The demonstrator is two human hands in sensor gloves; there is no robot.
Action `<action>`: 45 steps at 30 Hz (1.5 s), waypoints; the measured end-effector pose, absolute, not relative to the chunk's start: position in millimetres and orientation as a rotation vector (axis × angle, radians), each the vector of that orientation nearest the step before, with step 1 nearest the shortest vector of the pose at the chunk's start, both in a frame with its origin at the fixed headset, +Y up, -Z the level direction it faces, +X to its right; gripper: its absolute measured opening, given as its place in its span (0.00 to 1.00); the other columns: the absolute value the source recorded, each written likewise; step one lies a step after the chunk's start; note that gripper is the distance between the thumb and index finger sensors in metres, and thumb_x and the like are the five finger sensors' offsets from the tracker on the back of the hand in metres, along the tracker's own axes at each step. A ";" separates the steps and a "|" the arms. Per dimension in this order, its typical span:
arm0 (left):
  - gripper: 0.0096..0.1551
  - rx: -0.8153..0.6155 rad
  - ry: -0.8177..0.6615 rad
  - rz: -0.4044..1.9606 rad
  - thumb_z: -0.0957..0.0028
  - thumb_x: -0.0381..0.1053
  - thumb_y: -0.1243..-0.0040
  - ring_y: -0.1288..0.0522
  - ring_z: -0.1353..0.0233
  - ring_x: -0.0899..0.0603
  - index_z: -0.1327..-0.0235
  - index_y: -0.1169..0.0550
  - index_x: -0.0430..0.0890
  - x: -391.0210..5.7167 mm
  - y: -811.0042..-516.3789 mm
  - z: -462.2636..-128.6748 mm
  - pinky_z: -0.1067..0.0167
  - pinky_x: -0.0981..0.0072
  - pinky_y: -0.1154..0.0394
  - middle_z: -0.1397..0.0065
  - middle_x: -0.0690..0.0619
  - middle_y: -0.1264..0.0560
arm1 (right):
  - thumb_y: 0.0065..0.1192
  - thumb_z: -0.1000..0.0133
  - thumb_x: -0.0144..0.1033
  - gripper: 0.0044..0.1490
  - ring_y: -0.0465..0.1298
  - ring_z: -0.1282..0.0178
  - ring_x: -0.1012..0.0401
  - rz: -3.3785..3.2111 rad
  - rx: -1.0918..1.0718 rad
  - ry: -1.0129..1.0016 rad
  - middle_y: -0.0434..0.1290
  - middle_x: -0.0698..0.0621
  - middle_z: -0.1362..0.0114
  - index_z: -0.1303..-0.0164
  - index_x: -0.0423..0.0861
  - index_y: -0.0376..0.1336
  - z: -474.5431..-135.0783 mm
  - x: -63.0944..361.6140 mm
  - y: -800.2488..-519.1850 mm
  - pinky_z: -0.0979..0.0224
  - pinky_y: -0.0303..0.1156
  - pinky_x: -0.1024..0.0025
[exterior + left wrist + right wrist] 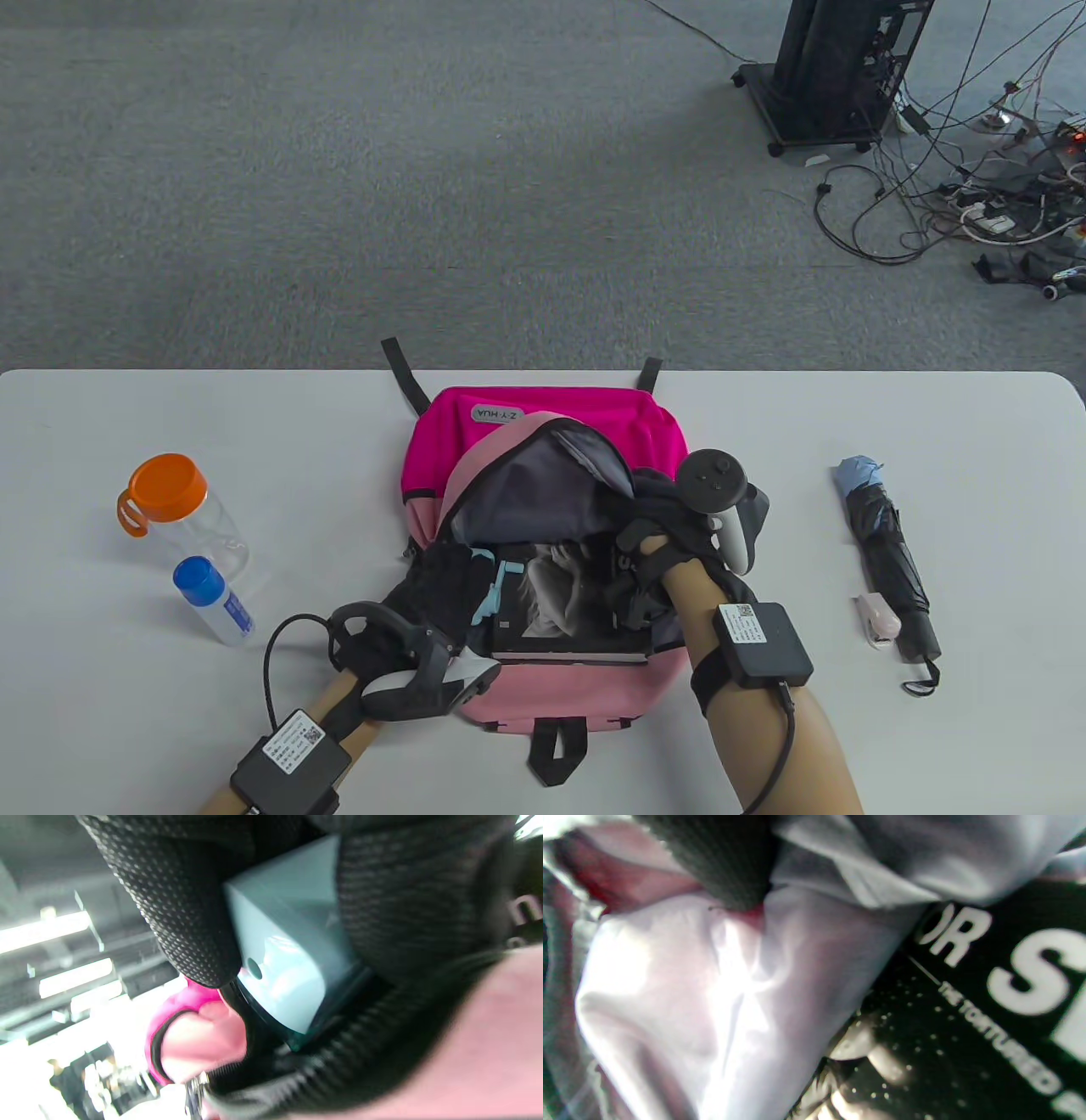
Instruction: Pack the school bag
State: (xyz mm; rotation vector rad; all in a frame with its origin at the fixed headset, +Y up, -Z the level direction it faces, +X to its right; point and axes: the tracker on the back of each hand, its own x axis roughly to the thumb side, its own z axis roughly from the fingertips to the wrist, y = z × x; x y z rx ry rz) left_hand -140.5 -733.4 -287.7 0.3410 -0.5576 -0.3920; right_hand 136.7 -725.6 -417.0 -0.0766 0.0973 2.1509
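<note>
Close against my left wrist camera sat a pale blue plastic piece (288, 955), wedged between two of my black mesh-gloved fingers (191, 912), so my left hand (441, 594) was pinching it at the near left edge of the bag's mouth. From above I saw that same blue piece (495, 586) poking out beside the glove, just left of the book.

My school bag (543, 424) lay flat in the middle of the table (127, 747), deep pink on the far half and paler pink toward me, its main zip wide open and the grey lining (543, 484) showing. A black-covered book (577, 615) lay in the opening, its near edge lined up with the bag's lip.

My right hand (657, 543) was pushed into the right side of the opening, over the book's far right corner. On the right wrist camera I saw one gloved fingertip (729, 866) pressing into shiny grey lining (721, 993), with the book's white lettering (1009, 976) just beside it; I could not tell whether that hand was gripping anything.

Off to the left stood a clear bottle with an orange lid (170, 497), and near it a smaller blue-capped bottle (212, 598) lay tilted. To the right lay a folded dark umbrella (891, 564), with a small pink and white object (878, 618) touching its near left side.
</note>
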 end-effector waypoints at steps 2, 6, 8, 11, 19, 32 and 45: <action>0.50 0.319 -0.555 -0.382 0.66 0.51 0.21 0.15 0.31 0.32 0.27 0.30 0.45 -141.8 -731.8 -287.5 0.44 0.58 0.06 0.26 0.38 0.21 | 0.65 0.46 0.43 0.24 0.50 0.20 0.33 2.148 -0.080 0.093 0.59 0.28 0.21 0.60 0.33 0.74 -416.5 136.8 -725.7 0.33 0.57 0.20; 0.43 0.326 -0.516 -0.388 0.61 0.50 0.23 0.13 0.30 0.36 0.28 0.28 0.49 -151.1 -738.3 -286.7 0.42 0.61 0.07 0.26 0.42 0.20 | 0.65 0.46 0.43 0.25 0.49 0.20 0.33 2.148 -0.067 0.093 0.58 0.28 0.21 0.60 0.33 0.74 -415.2 135.6 -726.8 0.33 0.56 0.20; 0.41 0.271 -0.495 -0.372 0.60 0.50 0.24 0.16 0.27 0.35 0.28 0.27 0.53 -154.9 -745.1 -290.1 0.38 0.55 0.09 0.23 0.45 0.22 | 0.65 0.46 0.43 0.25 0.49 0.20 0.33 2.145 -0.064 0.094 0.58 0.28 0.21 0.60 0.33 0.74 -414.6 135.9 -727.4 0.33 0.56 0.20; 0.43 0.192 -0.439 -0.278 0.56 0.52 0.28 0.20 0.24 0.33 0.25 0.32 0.56 -158.1 -751.7 -295.2 0.36 0.46 0.14 0.17 0.43 0.28 | 0.65 0.46 0.43 0.24 0.49 0.19 0.34 2.136 -0.066 0.101 0.58 0.29 0.21 0.60 0.33 0.74 -414.3 137.2 -727.7 0.33 0.56 0.20; 0.41 0.232 -0.387 -0.326 0.59 0.61 0.32 0.14 0.36 0.38 0.28 0.27 0.56 -140.4 -749.0 -307.8 0.44 0.52 0.14 0.20 0.42 0.24 | 0.65 0.46 0.43 0.24 0.49 0.19 0.34 2.156 -0.037 0.113 0.58 0.29 0.20 0.59 0.34 0.74 -413.9 136.4 -728.1 0.32 0.54 0.20; 0.56 0.389 -0.226 -0.135 0.60 0.67 0.29 0.21 0.29 0.34 0.20 0.33 0.43 -142.8 -645.6 -315.8 0.34 0.44 0.20 0.19 0.40 0.29 | 0.66 0.47 0.44 0.25 0.50 0.19 0.33 2.086 0.007 0.086 0.58 0.28 0.20 0.55 0.36 0.76 -408.7 146.7 -725.5 0.32 0.55 0.21; 0.54 0.034 -0.529 0.012 0.62 0.70 0.26 0.13 0.50 0.46 0.22 0.28 0.48 -85.1 -598.3 -339.0 0.45 0.49 0.14 0.48 0.55 0.13 | 0.73 0.51 0.44 0.32 0.54 0.20 0.27 2.326 0.283 -0.001 0.60 0.27 0.19 0.37 0.45 0.74 -371.7 171.5 -684.5 0.31 0.56 0.19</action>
